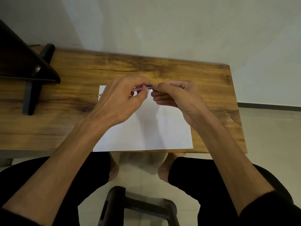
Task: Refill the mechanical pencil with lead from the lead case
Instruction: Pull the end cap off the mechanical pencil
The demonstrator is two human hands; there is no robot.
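A pink translucent mechanical pencil [142, 88] lies almost level in the air above a white sheet of paper [146, 128]. My left hand [118, 101] grips its barrel, and the metal tip [99, 94] pokes out past the hand to the left. My right hand [175, 97] pinches the pencil's right end between thumb and forefinger. Whether those fingers hold a cap or a lead I cannot tell. The lead case is not visible.
The paper rests on a wooden table [65, 95] near its front edge. A dark monitor with a black stand [31, 88] occupies the left side. Below are my knees, a stool frame [138, 207] and tiled floor.
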